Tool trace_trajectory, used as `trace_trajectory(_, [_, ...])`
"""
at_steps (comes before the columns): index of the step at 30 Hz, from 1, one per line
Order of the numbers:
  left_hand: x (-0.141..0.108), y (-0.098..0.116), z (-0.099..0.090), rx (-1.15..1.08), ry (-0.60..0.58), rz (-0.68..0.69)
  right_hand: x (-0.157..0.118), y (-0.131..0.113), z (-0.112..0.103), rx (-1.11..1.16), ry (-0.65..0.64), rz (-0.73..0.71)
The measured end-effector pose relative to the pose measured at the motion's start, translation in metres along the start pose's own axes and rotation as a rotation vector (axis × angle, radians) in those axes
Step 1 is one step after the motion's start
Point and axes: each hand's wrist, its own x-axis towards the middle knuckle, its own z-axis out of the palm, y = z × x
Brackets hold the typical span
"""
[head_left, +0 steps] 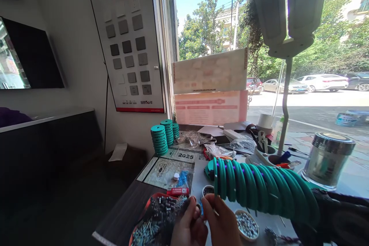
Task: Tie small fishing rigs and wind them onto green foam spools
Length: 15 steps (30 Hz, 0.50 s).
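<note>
My left hand (188, 221) is closed, thumb against curled fingers, at the right edge of a red tray (133, 234). Whatever is in its pinch is small, dark and hard to make out. Beside it, my right hand (220, 219) pinches with thumb and forefinger close to the left fingertips; what it grips is too small to name. Dark cylindrical pieces (165, 207) and silvery screws (147, 232) fill the tray. Just above my right hand runs a horizontal row of green discs (250, 184). A round tub of small white and grey pieces (247, 225) lies to its right.
Stacks of green discs (159, 140) stand at the table's back left. A small dark-filled cup (208, 190) sits behind my hands. Further right are a glass jar (328, 161), a lamp post (285, 103) and a tool holder (266, 153). Plastic bags (217, 150) lie at the back.
</note>
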Motion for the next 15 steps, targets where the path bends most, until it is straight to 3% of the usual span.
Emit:
trace_trajectory(4, [0.0066, -0.0076, -0.0076, 0.141, 0.036, 0.212, 0.0008, 0.0035, -0.0001, -0.042, -0.003, -0.034])
trace_trajectory(10, [0.0086, -0.011, -0.0068, 0.312, -0.005, 0.523, 0.0018, 0.0023, -0.0015, -0.05, -0.004, -0.043])
trace_trajectory(15, [0.0018, -0.0079, -0.0029, 0.431, 0.127, 0.737, 0.0007, 0.0013, -0.0026, -0.011, -0.094, -0.033])
